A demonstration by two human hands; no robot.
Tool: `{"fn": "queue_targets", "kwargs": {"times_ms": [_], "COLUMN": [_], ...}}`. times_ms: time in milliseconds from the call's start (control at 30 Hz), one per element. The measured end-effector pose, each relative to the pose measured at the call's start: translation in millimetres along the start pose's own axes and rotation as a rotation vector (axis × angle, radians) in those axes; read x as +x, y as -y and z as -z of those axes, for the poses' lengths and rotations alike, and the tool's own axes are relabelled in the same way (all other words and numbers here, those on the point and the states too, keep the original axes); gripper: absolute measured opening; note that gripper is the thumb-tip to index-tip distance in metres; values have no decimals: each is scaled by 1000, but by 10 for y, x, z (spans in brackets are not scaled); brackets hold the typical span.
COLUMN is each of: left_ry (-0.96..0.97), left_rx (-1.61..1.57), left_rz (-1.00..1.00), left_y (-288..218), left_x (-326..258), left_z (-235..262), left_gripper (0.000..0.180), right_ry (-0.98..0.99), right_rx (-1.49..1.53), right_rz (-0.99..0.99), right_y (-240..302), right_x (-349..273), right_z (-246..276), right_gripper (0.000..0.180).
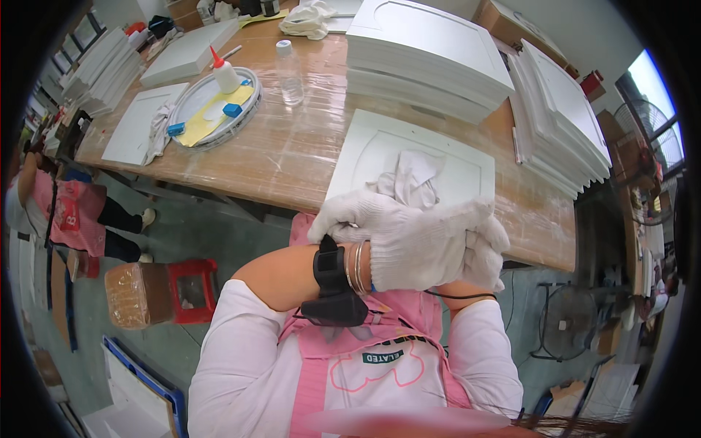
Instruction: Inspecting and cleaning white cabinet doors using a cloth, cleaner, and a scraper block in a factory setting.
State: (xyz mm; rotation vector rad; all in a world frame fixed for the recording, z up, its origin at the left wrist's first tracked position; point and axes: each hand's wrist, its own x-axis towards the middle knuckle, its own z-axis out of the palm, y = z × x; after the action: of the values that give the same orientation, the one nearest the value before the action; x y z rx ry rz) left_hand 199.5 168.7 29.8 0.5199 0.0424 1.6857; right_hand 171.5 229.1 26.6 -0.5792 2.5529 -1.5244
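My arms are crossed at the wrists in front of my chest, both hands in white knitted gloves. My left hand [427, 244] reaches across to the right, its fingers curled down by my right wrist; what they grip is hidden. Behind it, my right hand [343, 214] shows at the left, fingers bent beside my left wrist; whatever they hold is not visible. A black strapped device [334, 288] and bracelets [358, 268] are on my left wrist. Just beyond the hands, a crumpled white cloth [416, 177] lies on a white panel [467, 164] with a curved recessed border.
Stacked white panels [431, 47] stand at the back, with another stack [558, 117] to the right. A glue bottle [225, 76] and blue blocks [232, 110] sit on a round lid [252, 117]. Beside it stands a clear bottle [288, 77]. A co-worker [77, 208] is at far left.
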Motion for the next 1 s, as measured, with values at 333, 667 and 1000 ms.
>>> {"fn": "queue_targets", "kwargs": {"times_ms": [333, 667, 1000], "left_ry": [-160, -140, -248], "left_rx": [-25, -267, -270], "left_rz": [-218, -903, -1038], "left_y": [-711, -1615, -1790], "left_x": [-66, -393, -517], "left_z": [-702, -333, -59], "left_gripper": [43, 43, 42], "right_ry": [44, -81, -64], "right_rx": [44, 777, 49], "right_rz": [-52, -49, 298], "right_y": [66, 184, 205], "right_x": [-282, 48, 90], "right_z": [-81, -457, -386], "right_gripper": [45, 15, 18]}}
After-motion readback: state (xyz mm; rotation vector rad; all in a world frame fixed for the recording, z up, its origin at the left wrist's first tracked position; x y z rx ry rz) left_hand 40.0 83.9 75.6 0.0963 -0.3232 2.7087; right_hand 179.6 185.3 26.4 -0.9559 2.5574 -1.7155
